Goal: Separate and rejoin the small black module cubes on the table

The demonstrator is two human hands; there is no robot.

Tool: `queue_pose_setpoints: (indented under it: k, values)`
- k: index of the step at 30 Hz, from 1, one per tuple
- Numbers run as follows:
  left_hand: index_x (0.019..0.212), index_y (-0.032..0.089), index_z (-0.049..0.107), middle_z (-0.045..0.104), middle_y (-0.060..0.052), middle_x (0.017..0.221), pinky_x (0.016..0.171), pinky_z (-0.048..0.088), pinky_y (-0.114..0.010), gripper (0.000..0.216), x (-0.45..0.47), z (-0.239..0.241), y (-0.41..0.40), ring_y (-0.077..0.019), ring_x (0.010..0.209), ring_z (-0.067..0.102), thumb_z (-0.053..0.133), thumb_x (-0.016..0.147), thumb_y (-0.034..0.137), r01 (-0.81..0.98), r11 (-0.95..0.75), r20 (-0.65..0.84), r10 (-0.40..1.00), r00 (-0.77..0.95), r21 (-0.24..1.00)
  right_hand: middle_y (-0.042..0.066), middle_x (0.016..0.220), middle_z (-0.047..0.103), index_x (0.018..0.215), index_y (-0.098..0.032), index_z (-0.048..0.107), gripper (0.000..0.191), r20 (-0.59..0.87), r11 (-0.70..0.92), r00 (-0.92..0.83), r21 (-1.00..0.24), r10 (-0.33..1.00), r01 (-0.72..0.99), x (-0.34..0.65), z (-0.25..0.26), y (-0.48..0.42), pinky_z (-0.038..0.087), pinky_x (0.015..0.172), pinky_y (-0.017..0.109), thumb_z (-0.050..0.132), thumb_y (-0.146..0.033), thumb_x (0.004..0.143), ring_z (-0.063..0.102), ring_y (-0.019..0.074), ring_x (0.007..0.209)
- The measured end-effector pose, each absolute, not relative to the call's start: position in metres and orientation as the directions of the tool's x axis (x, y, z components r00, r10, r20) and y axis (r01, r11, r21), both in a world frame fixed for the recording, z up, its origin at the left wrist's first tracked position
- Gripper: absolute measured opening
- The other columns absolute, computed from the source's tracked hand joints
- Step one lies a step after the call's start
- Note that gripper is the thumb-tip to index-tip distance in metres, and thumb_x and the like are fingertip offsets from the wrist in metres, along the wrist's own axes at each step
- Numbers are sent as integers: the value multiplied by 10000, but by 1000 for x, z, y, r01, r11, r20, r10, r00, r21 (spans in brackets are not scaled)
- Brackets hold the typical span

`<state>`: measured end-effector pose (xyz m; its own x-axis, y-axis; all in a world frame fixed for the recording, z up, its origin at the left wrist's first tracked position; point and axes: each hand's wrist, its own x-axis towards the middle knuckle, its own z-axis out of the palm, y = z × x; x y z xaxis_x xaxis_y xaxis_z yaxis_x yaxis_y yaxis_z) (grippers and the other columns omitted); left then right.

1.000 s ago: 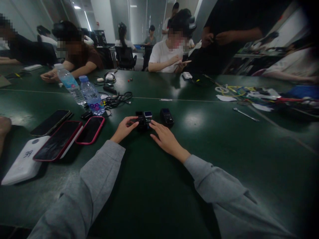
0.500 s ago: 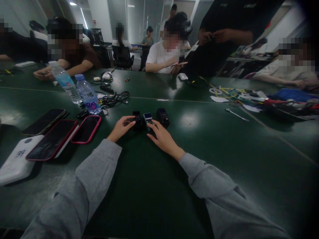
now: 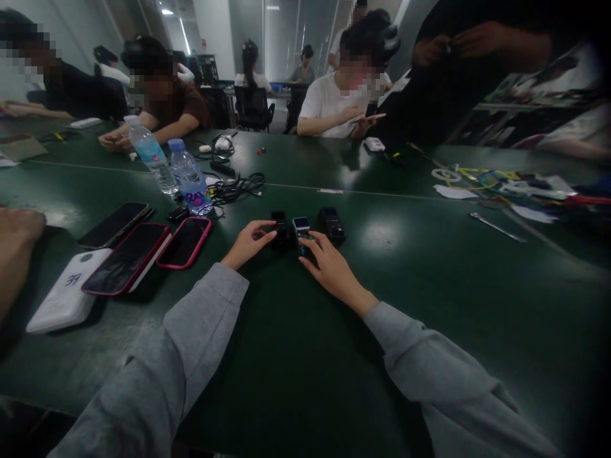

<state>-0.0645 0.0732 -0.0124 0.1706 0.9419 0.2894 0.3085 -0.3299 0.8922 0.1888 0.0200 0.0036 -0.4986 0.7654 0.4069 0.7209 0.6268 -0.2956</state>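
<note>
While my right hand (image 3: 334, 270) is resting over the small middle gadget (image 3: 301, 223), its fingertips are covering part of the near half and leaving the pale screen at the far end showing. My right thumb is standing apart from those fingers, just beside the near end of the middle gadget, so I am not clasping it. To the left of the middle gadget, my left hand (image 3: 248, 243) is holding its thumb and forefinger apart, their tips sitting right at the side of a black gadget (image 3: 278, 219); whether they are pressing on it, I cannot tell. A second black gadget (image 3: 333, 222) is lying near the middle gadget, on its right and apart from it, and all three are sitting on a dark green table (image 3: 405, 273).

Well to the left of the middle gadget, a pink-edged phone (image 3: 185, 243), a red-edged phone (image 3: 126, 259) and a white box (image 3: 67, 296) marked 39 are lying. Beyond it and to the left, a water bottle (image 3: 189, 178) is standing and some black cables (image 3: 241, 184) are lying in a tangle. Well to its right, a wrench (image 3: 496, 228) is lying. Across the table beyond the middle gadget, a co-worker in a white shirt (image 3: 317, 108) is sitting.
</note>
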Motion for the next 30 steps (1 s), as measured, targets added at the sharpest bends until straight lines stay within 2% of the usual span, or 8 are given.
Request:
queue_pose_setpoints:
  k: [10, 14, 18, 23, 27, 30]
  values:
    - [1196, 237, 638, 577, -100, 1297, 841, 519, -366, 386, -67, -17, 77, -189, 959, 631, 668, 852, 409, 310, -325, 278, 943, 186, 894, 121, 1438, 363, 1398, -252, 385, 425, 413, 633, -501, -300, 761, 714, 188, 4, 20, 529, 951, 496, 479, -334, 991, 489, 307, 1241]
    - [1192, 241, 645, 504, -111, 1354, 809, 531, -353, 402, -66, -14, 74, -195, 979, 619, 678, 840, 432, 344, -345, 293, 936, 194, 873, 130, 1438, 358, 1400, -238, 388, 430, 416, 630, -498, -287, 761, 722, 188, 4, 20, 531, 944, 480, 480, -330, 990, 503, 303, 1219]
    - [1211, 252, 630, 432, -110, 1404, 863, 534, -381, 461, -64, -8, 70, -209, 1035, 599, 711, 806, 456, 381, -362, 302, 930, 209, 851, 135, 1427, 363, 1409, -236, 374, 443, 416, 626, -498, -268, 761, 732, 188, 2, 20, 528, 938, 483, 480, -331, 990, 499, 305, 1213]
    - [1214, 247, 624, 414, -113, 1404, 895, 534, -423, 531, -64, -7, 68, -211, 1029, 593, 769, 746, 454, 400, -379, 305, 922, 236, 835, 140, 1408, 356, 1401, -229, 376, 441, 444, 631, -490, -262, 750, 730, 187, 3, 20, 520, 940, 463, 484, -343, 988, 498, 297, 1186]
    - [1210, 254, 625, 424, -112, 1396, 919, 527, -456, 534, -65, -10, 70, -219, 1039, 594, 780, 735, 443, 406, -408, 330, 910, 252, 818, 145, 1333, 388, 1383, -233, 401, 396, 529, 559, -382, -225, 758, 798, 190, 7, 19, 519, 878, 462, 434, -345, 1005, 512, 293, 1097]
    - [1206, 254, 627, 432, -111, 1389, 917, 529, -463, 531, -66, -10, 70, -215, 1023, 596, 777, 736, 451, 411, -413, 334, 908, 253, 813, 145, 1306, 401, 1344, -229, 443, 350, 607, 450, -241, -218, 758, 866, 198, 8, 22, 494, 883, 489, 397, -300, 1004, 476, 318, 1132]
